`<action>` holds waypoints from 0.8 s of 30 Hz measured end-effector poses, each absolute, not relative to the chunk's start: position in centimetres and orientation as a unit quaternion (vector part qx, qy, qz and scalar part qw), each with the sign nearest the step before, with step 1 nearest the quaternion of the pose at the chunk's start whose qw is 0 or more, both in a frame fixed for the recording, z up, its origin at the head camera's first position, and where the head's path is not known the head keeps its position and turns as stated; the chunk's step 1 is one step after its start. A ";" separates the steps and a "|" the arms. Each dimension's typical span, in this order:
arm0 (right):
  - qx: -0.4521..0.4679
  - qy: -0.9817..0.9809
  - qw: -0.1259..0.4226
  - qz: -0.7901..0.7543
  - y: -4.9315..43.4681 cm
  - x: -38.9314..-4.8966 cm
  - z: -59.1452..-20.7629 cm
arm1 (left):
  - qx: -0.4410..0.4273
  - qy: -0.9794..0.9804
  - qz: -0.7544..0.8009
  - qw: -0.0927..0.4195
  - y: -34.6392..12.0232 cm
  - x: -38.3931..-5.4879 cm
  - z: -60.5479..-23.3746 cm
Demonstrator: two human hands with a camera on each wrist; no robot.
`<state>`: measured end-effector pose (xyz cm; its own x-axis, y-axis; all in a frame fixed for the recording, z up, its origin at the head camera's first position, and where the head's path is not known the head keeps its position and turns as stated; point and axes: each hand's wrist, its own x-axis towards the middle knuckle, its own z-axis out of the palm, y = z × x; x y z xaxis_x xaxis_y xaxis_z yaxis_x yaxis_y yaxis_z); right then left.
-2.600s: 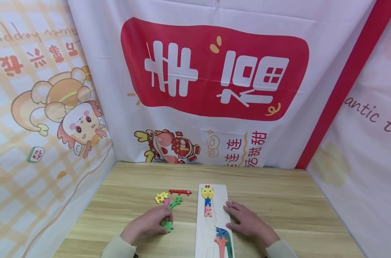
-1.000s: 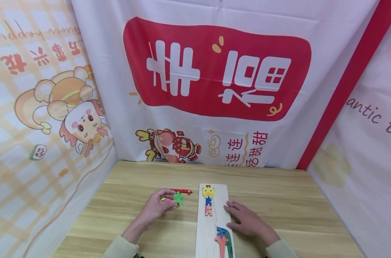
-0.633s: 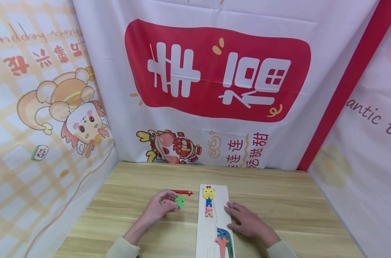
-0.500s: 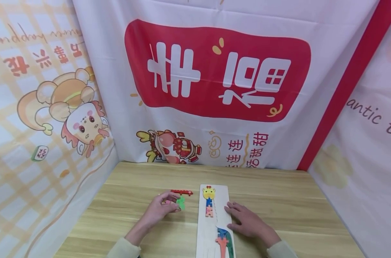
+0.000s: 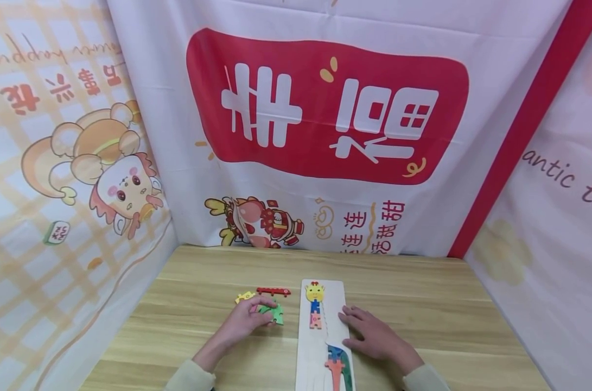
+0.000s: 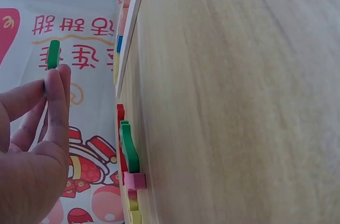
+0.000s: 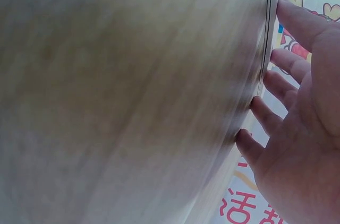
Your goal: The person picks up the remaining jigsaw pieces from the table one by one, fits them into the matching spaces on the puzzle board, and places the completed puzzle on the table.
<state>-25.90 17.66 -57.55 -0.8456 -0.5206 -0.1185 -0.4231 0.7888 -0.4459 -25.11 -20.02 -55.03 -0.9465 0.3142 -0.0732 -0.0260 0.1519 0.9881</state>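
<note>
My left hand (image 5: 247, 321) pinches a green puzzle piece (image 5: 278, 315) between thumb and fingertips. In the left wrist view that piece (image 6: 53, 54) is seen edge-on, raised above the table. My right hand (image 5: 374, 332) lies with spread fingers along the right edge of a pale wooden puzzle board (image 5: 307, 347); its fingertips touch the edge. On the board sit a yellow giraffe head (image 5: 314, 291), with a blue piece (image 5: 315, 306) and a pink piece (image 5: 315, 321) under it. Lower down lie a coral leg piece (image 5: 335, 374) and a dark green piece (image 5: 347, 369).
Left of the board, a red piece (image 5: 273, 291) and a yellow piece (image 5: 245, 297) lie on the wooden table (image 5: 403, 282). Another green piece (image 6: 129, 147) and a pink piece (image 6: 135, 180) show in the left wrist view. A printed cloth (image 5: 325, 108) hangs behind the table.
My left hand has picked up the green piece from the table, lifted it, and turned it in its fingers beside the loose pieces. The right hand has stayed at the board's edge.
</note>
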 end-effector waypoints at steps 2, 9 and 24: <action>-0.252 0.938 0.118 -0.205 17.6 -25.9 -57.6 | 0.099 0.749 0.642 0.133 -20.0 -25.2 -55.2; -0.251 0.939 0.117 -0.205 17.5 -26.1 -57.8 | 0.110 0.768 0.617 0.130 -19.8 -25.4 -55.7; -0.242 0.941 0.120 -0.202 17.7 -26.2 -58.2 | 0.184 0.829 0.523 0.073 -18.4 -25.0 -55.9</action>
<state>-26.20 17.75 -58.18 -0.8537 -0.5047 -0.1282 -0.4077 0.8009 -0.4385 -25.02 -18.41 -55.86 -0.9216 0.3813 0.0719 0.2290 0.3849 0.8941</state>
